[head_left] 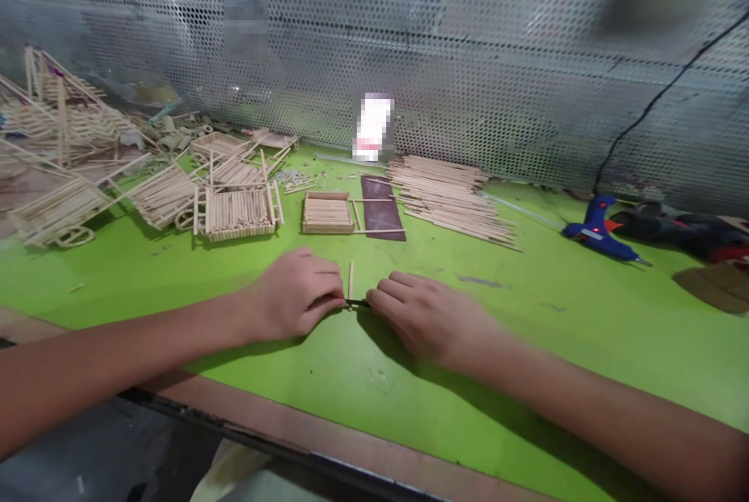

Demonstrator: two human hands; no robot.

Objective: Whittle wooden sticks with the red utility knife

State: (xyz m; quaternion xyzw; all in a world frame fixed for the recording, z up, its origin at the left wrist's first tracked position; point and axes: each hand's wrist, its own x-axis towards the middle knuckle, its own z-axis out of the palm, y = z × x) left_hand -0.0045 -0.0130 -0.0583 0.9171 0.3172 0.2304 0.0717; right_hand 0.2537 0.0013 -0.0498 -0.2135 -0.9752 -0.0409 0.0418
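Observation:
My left hand (301, 295) rests on the green tabletop with its fingers closed on one end of a thin dark strip (359, 303) that looks like a blade. The strip's other end is pinched in my right hand (430, 315). It lies crosswise over the near part of a short wooden stick (351, 280), which points away from me between my hands. Beyond them lies a small wooden cart body (328, 215) made of sticks. Two of its long sticks reach right over a dark brown sheet (383, 217).
A pile of wooden sticks (450, 197) lies behind my right hand. Several stick-built carts (237, 211) crowd the left. A blue glue gun (600, 233) with a black cord (637, 113) stands at right. Perforated metal sheeting (503, 65) closes off the back.

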